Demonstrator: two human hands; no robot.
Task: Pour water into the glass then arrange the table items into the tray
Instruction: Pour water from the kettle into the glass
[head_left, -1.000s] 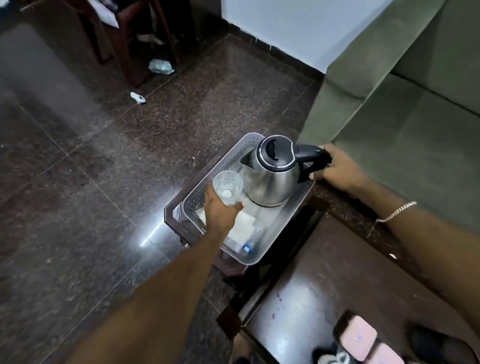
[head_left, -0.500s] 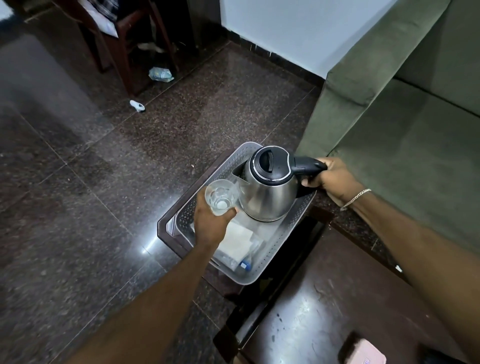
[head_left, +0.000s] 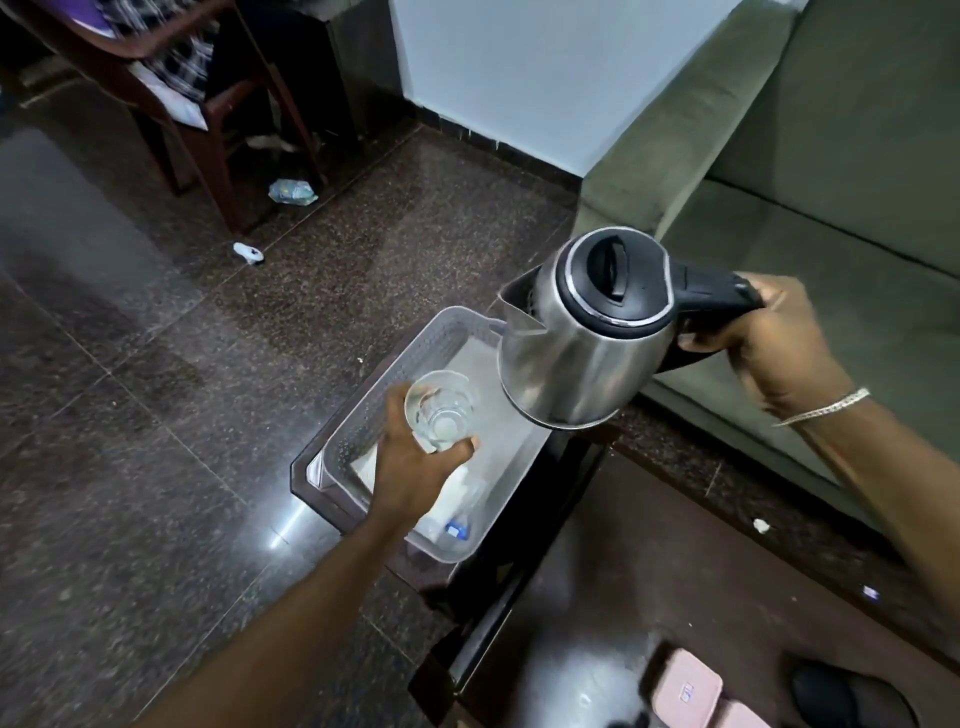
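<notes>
My right hand (head_left: 769, 343) grips the black handle of a steel kettle (head_left: 576, 338), held in the air above the far right part of a clear plastic tray (head_left: 441, 332). The kettle's spout points left, and its black lid is closed. My left hand (head_left: 415, 462) holds a clear glass (head_left: 440, 410) upright over the tray, just left of and below the kettle. The glass has a little water at its bottom. White paper (head_left: 452, 493) and a small blue-capped item (head_left: 457, 530) lie in the tray under my left hand.
The tray rests on a small dark table (head_left: 311, 467) at the end of a larger dark table (head_left: 597, 597). A green sofa (head_left: 831, 182) fills the right. A wooden chair (head_left: 208, 104) stands far left. Pink pads (head_left: 685, 686) lie on the table's near edge.
The kettle has risen off the tray floor and now hangs in the air to the right. The glass stays in my left hand over the tray.
</notes>
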